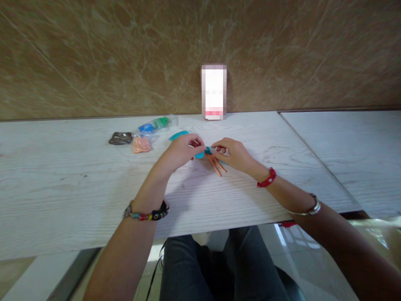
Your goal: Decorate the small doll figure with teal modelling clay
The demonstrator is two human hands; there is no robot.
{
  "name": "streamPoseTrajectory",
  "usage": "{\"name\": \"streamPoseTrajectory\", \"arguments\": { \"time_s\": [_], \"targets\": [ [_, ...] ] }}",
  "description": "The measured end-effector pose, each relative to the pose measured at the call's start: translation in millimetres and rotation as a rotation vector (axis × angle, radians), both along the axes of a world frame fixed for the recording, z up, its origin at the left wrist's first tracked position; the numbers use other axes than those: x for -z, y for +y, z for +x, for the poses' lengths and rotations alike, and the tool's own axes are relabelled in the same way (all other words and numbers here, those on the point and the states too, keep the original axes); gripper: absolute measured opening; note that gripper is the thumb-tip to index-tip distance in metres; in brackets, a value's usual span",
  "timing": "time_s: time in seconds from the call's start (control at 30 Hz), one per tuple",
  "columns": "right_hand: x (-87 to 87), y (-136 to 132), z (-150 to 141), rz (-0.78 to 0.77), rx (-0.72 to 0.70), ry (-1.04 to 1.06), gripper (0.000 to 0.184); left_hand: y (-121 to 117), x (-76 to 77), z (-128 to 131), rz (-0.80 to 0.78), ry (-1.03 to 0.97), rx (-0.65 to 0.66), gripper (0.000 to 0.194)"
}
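"Grip?"
"Left hand point(188, 147) is pinching a blue piece point(208, 150), fingertips nearly meeting; right hand point(233, 153) is bunching beside it, its hold unclear. Orange strips point(216, 165) are trailing below, over the table point(200, 205)."
"Handling?"
"Probably light, soft, denting easily; edges are inviting gentle pinching. Beyond, bags point(141, 144) are lying left, a phone point(214, 92) is leaning on the wall point(125, 54)."

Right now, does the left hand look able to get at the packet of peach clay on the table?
Probably yes: the left hand is at the blue piece, but the peach packet lies off to its left, with only bare tabletop seen between them.
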State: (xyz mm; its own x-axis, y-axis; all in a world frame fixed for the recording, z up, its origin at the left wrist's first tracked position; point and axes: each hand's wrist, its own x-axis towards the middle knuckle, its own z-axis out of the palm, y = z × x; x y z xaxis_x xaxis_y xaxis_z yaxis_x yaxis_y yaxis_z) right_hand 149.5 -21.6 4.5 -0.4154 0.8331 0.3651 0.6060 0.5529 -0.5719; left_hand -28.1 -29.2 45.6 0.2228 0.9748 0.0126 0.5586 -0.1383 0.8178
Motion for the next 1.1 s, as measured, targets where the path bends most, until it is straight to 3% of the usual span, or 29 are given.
{"name": "streamPoseTrajectory", "arguments": {
  "time_s": [0.13, 0.4, 0.67, 0.87, 1.0, 1.1],
  "targets": [
    [-3.8, -1, 0, -0.022, -0.027, 0.095, 0.016, 1, 4.3, 2, -0.15, -0.199, 0.05, 0.002],
    [-6.7, -3, 2, 0.055, -0.023, 0.095, 0.009, 3, 6.3, 5, -0.339, -0.43, -0.026, 0.012],
    [-8.8, -6, 2, 0.039, 0.021, 0.002, 0.012, 0, 9.7, 15, -0.348, -0.489, -0.109, 0.022],
    [-9.7, -7, 3, 0.112, -0.053, -0.082, 0.015, -3, 5.4, 18, -0.426, -0.617, -0.154, 0.023],
    [-8.8, -6, 2, 0.131, -0.044, -0.091, 0.005, -4, 4.1, 19, -0.45, -0.608, -0.155, 0.025],
    [-8.7, -4, 2, 0.124, -0.088, -0.088, 0.01, -4, 3.9, 20, -0.443, -0.593, -0.152, 0.022]
  ]
}}
